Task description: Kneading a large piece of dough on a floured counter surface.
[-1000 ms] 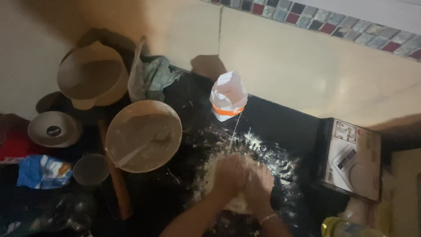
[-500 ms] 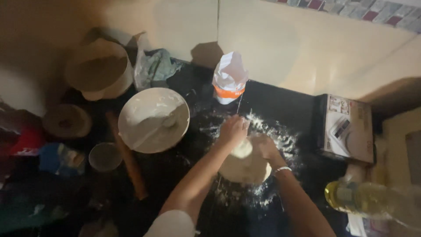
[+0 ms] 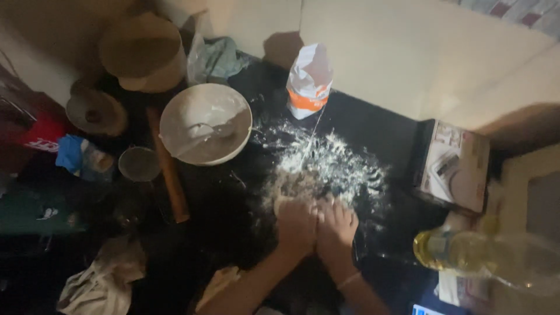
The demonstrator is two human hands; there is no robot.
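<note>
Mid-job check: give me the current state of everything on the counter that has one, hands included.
Left hand: pressed flat on the dough.
Right hand: pressed down beside it.
Dough: mostly hidden under the hands.
Flour bag: upright, top open.
White bowl: upright, floury, utensil inside.
Rolling pin: lying flat, untouched.
Oil bottle: on its side.

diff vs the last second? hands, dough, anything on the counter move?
Half a second ago the left hand was lifted over the dough with the hands apart; now it is down beside the right hand, both pressing the dough's near edge. Nothing let go. The white bowl, flour bag, rolling pin and oil bottle stayed put.
</note>
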